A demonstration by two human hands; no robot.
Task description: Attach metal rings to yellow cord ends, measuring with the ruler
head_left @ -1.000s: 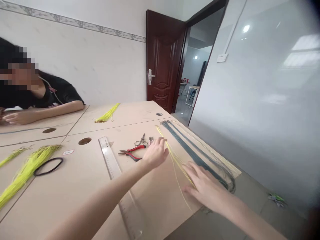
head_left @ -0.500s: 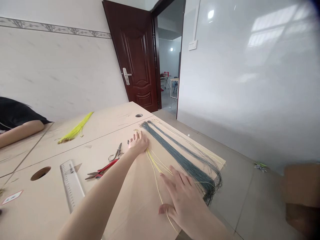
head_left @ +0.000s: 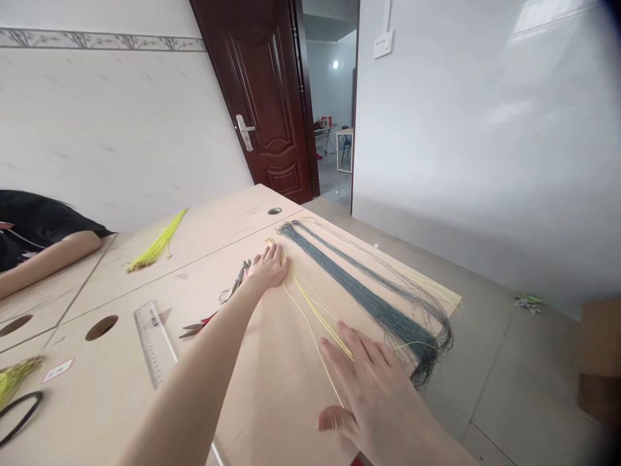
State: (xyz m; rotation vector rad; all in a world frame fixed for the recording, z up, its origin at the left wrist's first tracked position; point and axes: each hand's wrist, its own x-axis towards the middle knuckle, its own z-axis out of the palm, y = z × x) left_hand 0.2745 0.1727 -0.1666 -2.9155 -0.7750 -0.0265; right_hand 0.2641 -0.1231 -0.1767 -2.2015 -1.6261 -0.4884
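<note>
Wires (head_left: 315,310), thin and yellow, a few strands laid lengthwise on the pale wooden table (head_left: 272,401), toward its right side, far end to near end.

Left hand (head_left: 268,266) on the far ends of the strands: palm down, fingers straight and close together, pressed flat, nothing clasped.

Right hand (head_left: 373,388) on the near part of the same strands: palm down, fingers spread, lying loose on top, nothing gripped. One strand out from under the palm toward the near edge.

Just right of the yellow strands and parallel to them: long bundle of dark blue-green wires (head_left: 369,304), near ends frayed and hanging over the table corner. Beyond it, a few more pale thin strands (head_left: 388,264) along the table edge.

Close to the left hand, on its left: scissors (head_left: 236,283), then red-handled pliers (head_left: 196,327), partly hidden behind the forearm. Further left: clear ruler (head_left: 154,343), round hole (head_left: 101,327) in the tabletop, small label card (head_left: 57,370), black loop (head_left: 19,414) at the frame edge.

On the next table: bunch of yellow-green wires (head_left: 158,244), and a co-worker's forearm (head_left: 48,255) at rest, black sleeve above. Dark brown door (head_left: 272,110) open behind.
</note>
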